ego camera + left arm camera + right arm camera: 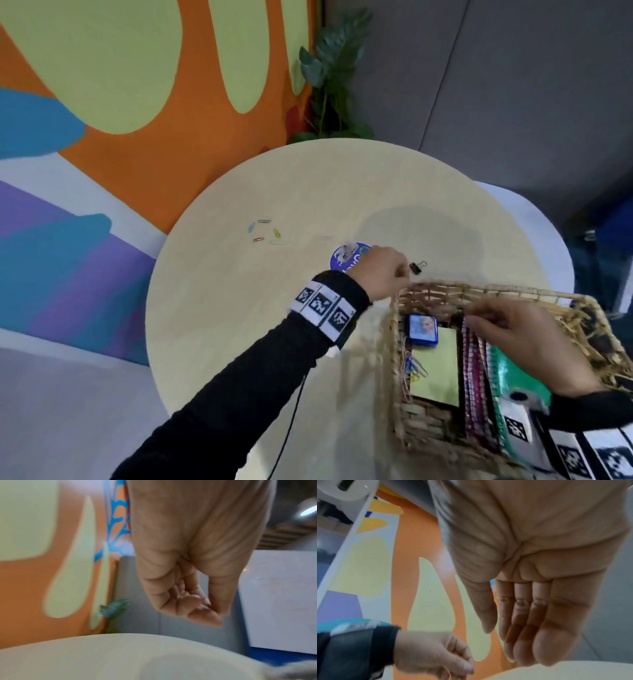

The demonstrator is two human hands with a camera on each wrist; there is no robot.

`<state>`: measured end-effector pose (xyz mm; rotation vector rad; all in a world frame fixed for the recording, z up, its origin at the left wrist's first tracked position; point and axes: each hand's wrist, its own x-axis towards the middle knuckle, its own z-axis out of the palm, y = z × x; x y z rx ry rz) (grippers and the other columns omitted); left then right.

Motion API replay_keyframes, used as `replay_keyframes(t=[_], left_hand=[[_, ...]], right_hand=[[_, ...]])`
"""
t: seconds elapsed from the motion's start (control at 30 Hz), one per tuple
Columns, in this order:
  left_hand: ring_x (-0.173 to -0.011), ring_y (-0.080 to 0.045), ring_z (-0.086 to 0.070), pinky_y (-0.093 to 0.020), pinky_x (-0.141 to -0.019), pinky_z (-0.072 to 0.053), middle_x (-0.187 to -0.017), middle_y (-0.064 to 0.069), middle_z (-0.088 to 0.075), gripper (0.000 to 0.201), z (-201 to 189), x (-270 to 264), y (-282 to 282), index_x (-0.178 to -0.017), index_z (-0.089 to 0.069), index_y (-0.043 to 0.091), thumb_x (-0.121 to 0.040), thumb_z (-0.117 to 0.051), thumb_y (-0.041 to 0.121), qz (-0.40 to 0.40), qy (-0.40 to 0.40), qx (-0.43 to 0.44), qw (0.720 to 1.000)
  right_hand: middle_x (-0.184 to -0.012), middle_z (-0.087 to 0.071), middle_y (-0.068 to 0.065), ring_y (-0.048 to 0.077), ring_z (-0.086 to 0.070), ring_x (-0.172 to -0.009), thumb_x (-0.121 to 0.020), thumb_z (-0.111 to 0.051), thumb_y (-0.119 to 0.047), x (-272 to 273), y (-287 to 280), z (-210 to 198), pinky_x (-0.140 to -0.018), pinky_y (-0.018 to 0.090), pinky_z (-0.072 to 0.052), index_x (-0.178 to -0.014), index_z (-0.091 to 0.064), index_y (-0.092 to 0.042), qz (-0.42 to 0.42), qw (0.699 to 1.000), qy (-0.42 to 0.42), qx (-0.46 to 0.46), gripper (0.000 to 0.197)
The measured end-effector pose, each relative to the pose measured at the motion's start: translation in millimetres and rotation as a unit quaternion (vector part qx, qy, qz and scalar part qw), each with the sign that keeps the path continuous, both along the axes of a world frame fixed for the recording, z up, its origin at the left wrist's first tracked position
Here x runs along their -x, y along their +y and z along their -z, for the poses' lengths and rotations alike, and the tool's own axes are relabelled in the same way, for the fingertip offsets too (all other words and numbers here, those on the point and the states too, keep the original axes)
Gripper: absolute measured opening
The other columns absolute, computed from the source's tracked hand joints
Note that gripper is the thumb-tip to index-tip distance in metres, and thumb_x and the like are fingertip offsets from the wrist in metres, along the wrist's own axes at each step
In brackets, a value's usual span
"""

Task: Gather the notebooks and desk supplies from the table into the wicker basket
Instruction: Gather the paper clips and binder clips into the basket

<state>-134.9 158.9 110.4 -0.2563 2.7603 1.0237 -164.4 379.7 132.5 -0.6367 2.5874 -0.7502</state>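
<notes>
Nearest the wearer, the wicker basket (394, 359) sat at the table's (239, 325) near right edge, already holding a blue card tin (423, 329), a yellow sticky pad (436, 366), loose clips and spiral notebooks (474, 370); the right hand (527, 346) hovered over the notebooks with fingers straight and relaxed, holding nothing, as the right-wrist view confirmed; just past the basket's far rim the left hand (383, 270) hung above the tabletop, fingers curled with the tips drawn together, a black binder clip (417, 266) lying just beyond them; whether the fingertips touched that clip could not be told, since the head view hid the tips and the left-wrist view was blurred and showed no clip; the step in hand looked like collecting the last small items, most of the job being done; the next move probably called for a fine pinch on the binder clip, then a short carry over the rim; behind the hand a round blue disc (346, 257) was partly covered, its nature unclear; farther out lay coloured paper clips (262, 230), well apart from the basket, with two pale ones beside them barely visible against the wood.
</notes>
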Motion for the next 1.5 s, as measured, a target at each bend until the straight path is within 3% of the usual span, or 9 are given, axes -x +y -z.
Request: replay_keyframes(t=[0.03, 0.17, 0.23, 0.37, 0.57, 0.73, 0.9, 1.3, 1.5], left_hand=[[-0.082, -0.024, -0.065, -0.031, -0.079, -0.051, -0.091, -0.011, -0.074, 0.015, 1, -6, -27, -0.084, -0.071, 0.006, -0.084, -0.061, 0.015, -0.049, 0.014, -0.003, 0.999], [-0.080, -0.020, -0.065, -0.029, -0.079, -0.051, -0.090, -0.008, -0.075, 0.012, 37, -29, -136, -0.089, -0.072, 0.009, -0.085, -0.063, 0.016, -0.242, 0.080, 0.016, 0.967], [-0.080, -0.018, -0.064, -0.028, -0.080, -0.051, -0.092, -0.008, -0.073, 0.011, 60, -40, -181, -0.091, -0.071, 0.009, -0.086, -0.063, 0.014, -0.305, 0.079, 0.029, 0.949], [-0.093, -0.029, -0.066, -0.029, -0.085, -0.048, -0.102, -0.016, -0.069, 0.018, 103, -51, -239, -0.101, -0.069, 0.005, -0.085, -0.065, 0.012, -0.357, 0.055, 0.048, 0.931], [-0.099, -0.029, -0.062, -0.027, -0.088, -0.043, -0.104, -0.017, -0.065, 0.023, 137, -36, -269, -0.103, -0.068, 0.003, -0.083, -0.066, 0.014, -0.336, 0.031, 0.035, 0.941], [-0.089, -0.029, -0.062, -0.012, -0.066, -0.029, -0.088, -0.010, -0.057, 0.005, 148, -22, -281, -0.080, -0.069, 0.000, -0.080, -0.063, 0.002, -0.300, -0.009, 0.055, 0.952], [-0.091, -0.031, -0.064, -0.028, -0.076, -0.048, -0.102, -0.016, -0.063, 0.013, 152, -19, -280, -0.085, -0.067, 0.006, -0.084, -0.054, 0.003, -0.273, -0.044, 0.076, 0.958], [-0.097, -0.034, -0.064, -0.034, -0.084, -0.049, -0.101, -0.019, -0.069, 0.015, 122, -38, -258, -0.090, -0.066, 0.001, -0.086, -0.054, 0.009, -0.319, -0.053, 0.037, 0.946], [-0.096, -0.035, -0.063, -0.031, -0.076, -0.039, -0.096, -0.020, -0.069, 0.014, 107, -56, -209, -0.082, -0.062, 0.007, -0.089, -0.051, 0.003, -0.275, -0.031, -0.021, 0.961]], right_hand=[[-0.072, -0.074, -0.006, 0.007, -0.067, -0.066, -0.080, -0.072, -0.019, 1, -17, -9, -0.069, 0.033, -0.053, -0.075, -0.070, -0.027, -0.006, 1.000, 0.000, 0.019, 0.010], [-0.073, -0.073, -0.005, 0.002, -0.064, -0.076, -0.083, -0.068, -0.015, 11, -95, -19, -0.062, 0.008, -0.045, -0.083, -0.072, -0.020, -0.036, 0.997, -0.003, 0.065, 0.007], [-0.070, -0.072, -0.004, 0.010, -0.065, -0.067, -0.083, -0.067, -0.015, 17, -140, -7, -0.062, 0.012, -0.046, -0.081, -0.072, -0.020, -0.056, 0.996, -0.006, 0.064, 0.008], [-0.064, -0.063, -0.011, 0.007, -0.057, -0.059, -0.084, -0.061, -0.014, 26, -230, 38, -0.063, 0.017, -0.044, -0.081, -0.072, -0.017, -0.115, 0.993, -0.019, 0.023, 0.011], [-0.099, -0.073, 0.007, 0.025, -0.066, -0.094, -0.086, -0.059, -0.015, 38, -325, 110, -0.084, 0.029, -0.047, -0.097, -0.071, -0.011, -0.150, 0.988, -0.013, -0.020, 0.017], [-0.107, -0.067, 0.012, 0.028, -0.062, -0.100, -0.089, -0.057, -0.014, 41, -369, 135, -0.084, 0.028, -0.043, -0.104, -0.068, -0.007, -0.179, 0.983, 0.002, -0.041, 0.020], [-0.110, -0.061, 0.019, 0.032, -0.058, -0.103, -0.090, -0.052, -0.010, 37, -401, 147, -0.084, 0.035, -0.044, -0.106, -0.064, 0.000, -0.237, 0.968, 0.015, -0.079, 0.021], [-0.124, -0.058, 0.021, 0.037, -0.057, -0.115, -0.094, -0.039, 0.002, 23, -419, 131, -0.093, 0.038, -0.047, -0.121, -0.056, 0.002, -0.336, 0.905, 0.087, -0.245, 0.031], [-0.112, -0.064, 0.018, 0.036, -0.062, -0.103, -0.089, -0.047, -0.004, 30, -361, 60, -0.077, 0.034, -0.046, -0.108, -0.062, -0.004, -0.228, 0.963, 0.072, -0.124, 0.025]])
